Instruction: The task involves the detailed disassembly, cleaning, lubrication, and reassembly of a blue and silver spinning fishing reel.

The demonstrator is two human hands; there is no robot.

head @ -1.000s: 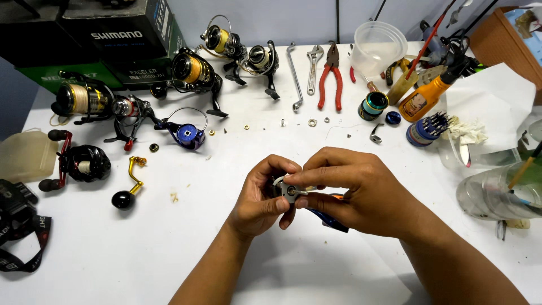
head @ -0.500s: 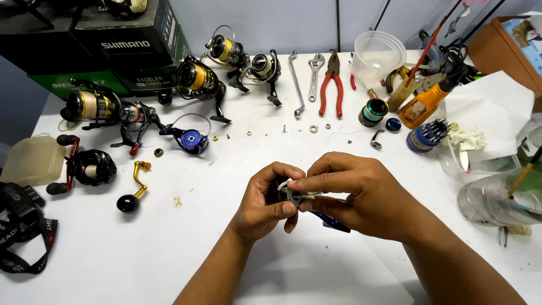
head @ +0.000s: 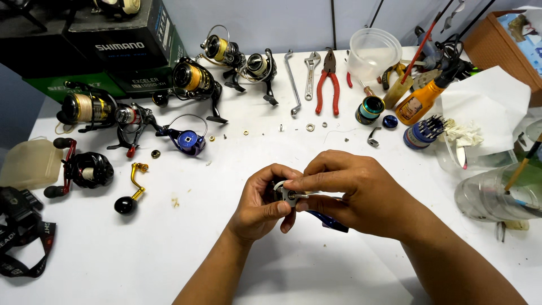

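Behind the hands' small metal part point(head: 289, 195), black and green boxes point(head: 121, 53) stack.

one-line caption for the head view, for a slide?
Left hand and right hand grip a small silver reel part over a white table strewn with fishing reels and red-handled pliers.

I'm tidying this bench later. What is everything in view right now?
small grey reel part: one, pinched between both hands
blue-handled tool: one, under right hand
spinning reels: about five, black and gold, far left
red pliers: one, far centre
wrenches: two, silver, beside pliers
plastic tub: one, clear, far right
orange bottle: one, right
gold crank handle: one, left
washers: several, scattered mid-table
left hand: grip on part
right hand: grip on part
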